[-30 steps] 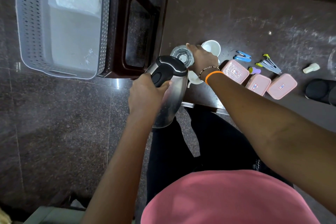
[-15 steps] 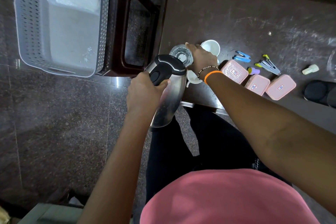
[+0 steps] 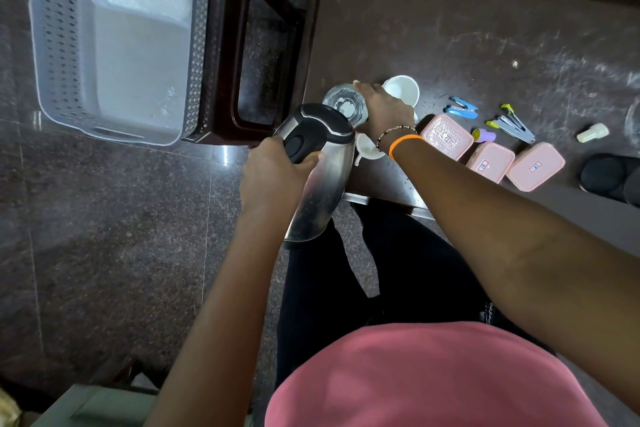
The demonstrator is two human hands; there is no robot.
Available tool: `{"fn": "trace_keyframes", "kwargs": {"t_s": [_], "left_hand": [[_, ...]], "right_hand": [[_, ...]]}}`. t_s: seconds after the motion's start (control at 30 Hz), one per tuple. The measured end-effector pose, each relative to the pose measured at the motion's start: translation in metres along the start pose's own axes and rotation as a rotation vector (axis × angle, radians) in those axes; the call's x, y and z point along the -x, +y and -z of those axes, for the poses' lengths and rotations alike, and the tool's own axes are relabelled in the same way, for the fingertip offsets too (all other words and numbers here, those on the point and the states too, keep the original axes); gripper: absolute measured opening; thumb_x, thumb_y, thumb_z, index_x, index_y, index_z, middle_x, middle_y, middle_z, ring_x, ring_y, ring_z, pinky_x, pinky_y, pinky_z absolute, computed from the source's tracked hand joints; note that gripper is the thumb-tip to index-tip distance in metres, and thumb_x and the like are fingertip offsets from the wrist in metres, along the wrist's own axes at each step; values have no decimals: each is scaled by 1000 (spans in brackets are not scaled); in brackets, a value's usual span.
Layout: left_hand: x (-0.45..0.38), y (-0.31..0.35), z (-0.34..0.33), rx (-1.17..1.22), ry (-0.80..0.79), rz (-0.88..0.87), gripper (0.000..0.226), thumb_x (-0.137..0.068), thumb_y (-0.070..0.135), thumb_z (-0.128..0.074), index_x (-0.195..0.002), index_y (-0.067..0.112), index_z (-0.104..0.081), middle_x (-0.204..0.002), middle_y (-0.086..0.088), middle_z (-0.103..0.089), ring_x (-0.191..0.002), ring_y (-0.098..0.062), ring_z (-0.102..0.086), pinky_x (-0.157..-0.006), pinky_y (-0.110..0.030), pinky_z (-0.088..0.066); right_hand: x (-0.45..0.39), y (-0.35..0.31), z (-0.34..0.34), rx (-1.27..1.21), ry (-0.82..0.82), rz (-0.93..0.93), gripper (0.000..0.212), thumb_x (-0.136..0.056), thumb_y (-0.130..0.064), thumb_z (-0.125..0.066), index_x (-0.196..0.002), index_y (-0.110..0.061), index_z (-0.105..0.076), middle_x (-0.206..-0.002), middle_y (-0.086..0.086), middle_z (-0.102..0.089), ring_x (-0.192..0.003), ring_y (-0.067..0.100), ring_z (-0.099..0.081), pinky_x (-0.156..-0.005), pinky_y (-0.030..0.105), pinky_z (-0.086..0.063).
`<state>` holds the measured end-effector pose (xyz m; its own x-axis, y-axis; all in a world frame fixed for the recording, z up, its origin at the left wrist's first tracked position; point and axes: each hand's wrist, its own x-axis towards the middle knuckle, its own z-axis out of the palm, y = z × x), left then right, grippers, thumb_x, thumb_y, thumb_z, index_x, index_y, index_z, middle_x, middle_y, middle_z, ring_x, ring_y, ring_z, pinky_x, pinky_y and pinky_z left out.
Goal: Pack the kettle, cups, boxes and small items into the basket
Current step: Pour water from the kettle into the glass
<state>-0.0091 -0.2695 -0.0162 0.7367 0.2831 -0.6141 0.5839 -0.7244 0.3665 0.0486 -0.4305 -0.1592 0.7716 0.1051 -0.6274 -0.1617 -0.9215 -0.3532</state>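
Note:
My left hand (image 3: 273, 173) grips the black handle of the steel kettle (image 3: 322, 180), which hangs past the table's near edge. My right hand (image 3: 384, 107) rests on the rim of a clear glass (image 3: 341, 104) at the table's left corner. A white cup (image 3: 401, 88) stands just beyond that hand, and another white cup (image 3: 367, 149) shows under my wrist. Three pink boxes (image 3: 446, 135) (image 3: 490, 161) (image 3: 535, 165) lie in a row to the right. The grey perforated basket (image 3: 55, 45) sits at the upper left on a brown stool.
On the dark table (image 3: 450, 28) lie blue clips (image 3: 462, 106), yellow-tipped clips (image 3: 512, 121), a small purple item (image 3: 485, 134), a white bottle (image 3: 592, 132) and a black round thing (image 3: 609, 175). The brown stool (image 3: 256, 45) stands between basket and table. A white bag lies inside the basket.
The kettle in my left hand has shifted slightly left and away from me. My right hand stays on the glass.

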Motion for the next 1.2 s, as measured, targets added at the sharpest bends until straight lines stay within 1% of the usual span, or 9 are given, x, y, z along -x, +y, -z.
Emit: {"fn": "trace_keyframes", "kwargs": {"t_s": [0.33, 0.43, 0.57, 0.67, 0.77, 0.87, 0.97, 1.07, 1.2], "left_hand": [[-4, -15, -5, 13, 24, -26, 37, -73, 48, -71, -80, 14, -58, -74, -1, -61, -75, -27, -63, -62, -30, -44], [-4, -25, -6, 39, 8, -46, 36, -69, 51, -72, -72, 21, -52, -70, 2, -58, -75, -27, -62, -63, -30, -43], [-1, -40, -5, 111, -4, -68, 45, -61, 61, -71, -73, 21, -56, -70, 4, -61, -71, -20, -61, -61, -30, -46], [2, -51, 0, 132, 10, -101, 47, -58, 65, -68, -63, 24, -47, -59, 11, -52, -57, -4, -51, -49, -17, -36], [7, -65, 12, 154, 21, -131, 51, -56, 67, -65, -64, 20, -47, -56, 8, -50, -54, -3, -46, -47, -12, -33], [16, -78, 31, 217, 42, -162, 45, -56, 66, -66, -59, 29, -40, -54, 11, -47, -52, -1, -47, -50, -7, -36], [24, -93, 56, 317, 78, -170, 44, -55, 66, -70, -59, 30, -45, -50, 12, -50, -52, 6, -47, -49, -5, -36], [30, -109, 82, 478, 166, -136, 43, -53, 58, -72, -67, 22, -53, -55, 13, -54, -51, 1, -44, -48, -8, -36], [28, -123, 127, 645, 318, -123, 32, -56, 53, -69, -68, 25, -57, -56, 10, -52, -52, 1, -44, -49, -9, -39]], "right_hand": [[3, -2, 1, 12, 6, -11, 83, -69, -19, -75, -140, -26, -33, -133, 5, -52, -109, 38, -61, -82, 50, -51], [5, -4, 2, 28, 13, -24, 83, -70, -20, -76, -140, -27, -32, -133, 5, -52, -110, 36, -61, -83, 49, -51], [7, -8, 2, 33, 15, -45, 82, -71, -21, -75, -141, -29, -32, -134, 6, -52, -111, 37, -60, -85, 49, -51], [10, -11, 4, 43, 19, -60, 81, -73, -22, -72, -141, -32, -30, -131, 9, -54, -110, 38, -60, -84, 49, -51], [17, -12, 3, 97, 4, -57, 84, -76, -26, -71, -144, -32, -22, -135, 12, -48, -113, 39, -57, -84, 50, -50], [26, -21, 1, 157, 26, -67, 89, -78, -28, -70, -147, -29, -13, -144, 11, -33, -121, 37, -46, -93, 52, -46], [35, -49, 1, 107, 164, -48, 72, -81, -27, -66, -142, -20, -29, -142, 14, -34, -122, 37, -41, -99, 49, -40], [45, -89, -2, -79, 233, 79, 40, -84, -21, -61, -122, -12, -56, -132, 17, -45, -118, 36, -44, -103, 38, -35], [37, -155, 2, -333, 277, 151, 24, -85, -13, -59, -106, -7, -67, -117, 19, -55, -109, 35, -52, -101, 37, -39]]}}
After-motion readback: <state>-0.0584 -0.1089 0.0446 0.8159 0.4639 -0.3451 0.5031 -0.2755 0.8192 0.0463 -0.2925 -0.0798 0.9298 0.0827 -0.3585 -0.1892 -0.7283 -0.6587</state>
